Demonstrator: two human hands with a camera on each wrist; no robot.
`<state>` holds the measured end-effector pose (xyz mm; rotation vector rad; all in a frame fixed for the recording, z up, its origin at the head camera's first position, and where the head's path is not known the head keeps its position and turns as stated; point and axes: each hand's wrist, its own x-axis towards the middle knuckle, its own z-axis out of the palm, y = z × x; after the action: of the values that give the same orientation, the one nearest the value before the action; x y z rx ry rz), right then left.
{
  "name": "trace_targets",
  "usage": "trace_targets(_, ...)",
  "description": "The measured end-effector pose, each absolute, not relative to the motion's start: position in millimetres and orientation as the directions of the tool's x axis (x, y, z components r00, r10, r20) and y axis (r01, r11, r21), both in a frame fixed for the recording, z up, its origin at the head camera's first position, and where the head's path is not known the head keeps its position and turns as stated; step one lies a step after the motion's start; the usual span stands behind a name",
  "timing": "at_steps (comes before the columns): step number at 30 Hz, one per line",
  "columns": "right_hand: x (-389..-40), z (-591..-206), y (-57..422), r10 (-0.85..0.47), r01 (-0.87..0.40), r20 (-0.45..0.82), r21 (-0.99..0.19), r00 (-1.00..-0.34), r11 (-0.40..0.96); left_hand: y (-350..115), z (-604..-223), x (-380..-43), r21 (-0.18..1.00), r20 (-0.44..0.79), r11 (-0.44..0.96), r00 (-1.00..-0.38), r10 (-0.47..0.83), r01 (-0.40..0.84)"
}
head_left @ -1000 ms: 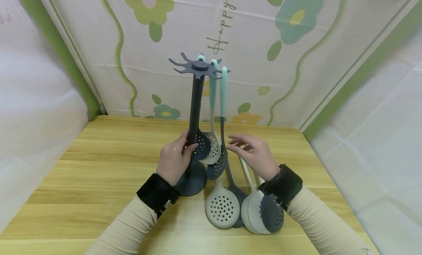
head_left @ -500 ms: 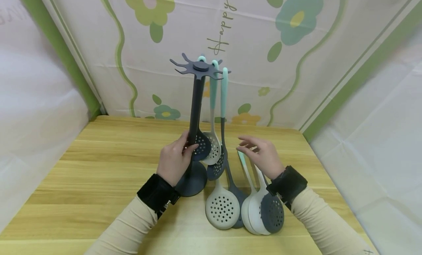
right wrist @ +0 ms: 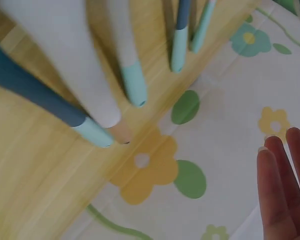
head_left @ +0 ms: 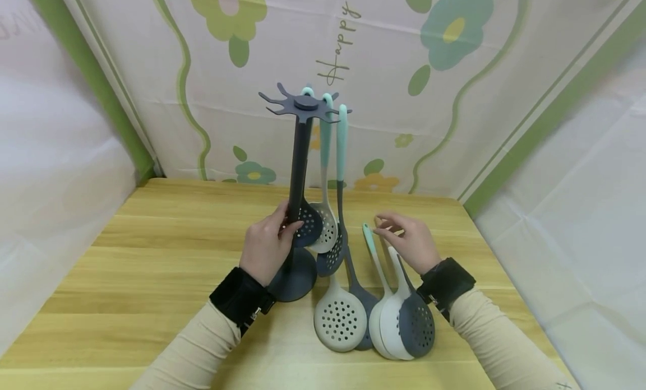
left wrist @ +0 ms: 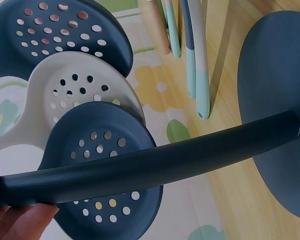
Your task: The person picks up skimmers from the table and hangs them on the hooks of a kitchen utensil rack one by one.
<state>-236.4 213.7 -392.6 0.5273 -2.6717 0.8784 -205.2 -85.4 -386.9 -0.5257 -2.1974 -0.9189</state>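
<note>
My left hand (head_left: 266,244) grips the dark post of a utensil stand (head_left: 301,160) with a round base and a several-armed hook top. Three skimmers hang from its right side by mint handles: a dark one (head_left: 310,224), a light grey one (left wrist: 85,80) and another dark one (head_left: 330,260). Over the handles of the utensils on the table hovers my right hand (head_left: 411,241), fingers extended and loosely bent, holding nothing. Nearest it are a mint-tipped handle (head_left: 370,244), a white utensil (head_left: 393,323) with a tan handle end and a dark skimmer (head_left: 420,325).
A light grey skimmer (head_left: 340,320) lies on the wooden table (head_left: 151,255), overlapping a dark utensil (head_left: 364,295). A flower-printed cloth (head_left: 383,54) stands behind the table's back edge, with white cloth walls at both sides.
My right hand has moved right, away from the hanging skimmers and over the lying handles, uncovering a mint handle. The left hand keeps its grip on the post.
</note>
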Motion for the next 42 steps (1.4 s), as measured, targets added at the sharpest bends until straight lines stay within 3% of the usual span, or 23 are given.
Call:
trace_targets(19, -240.0, -409.9, 234.0, -0.207, -0.368, 0.357, -0.476, -0.911, 0.799, -86.1, -388.8, -206.0, 0.453, 0.732, 0.67, -0.675, 0.097, 0.588)
trace_targets(42, -238.5, -420.2, 246.4, -0.165, -0.274, 0.256, -0.485, -0.953, 0.831, -85.6, -388.4, -205.2, 0.456, 0.735, 0.661, -0.671, 0.098, 0.596)
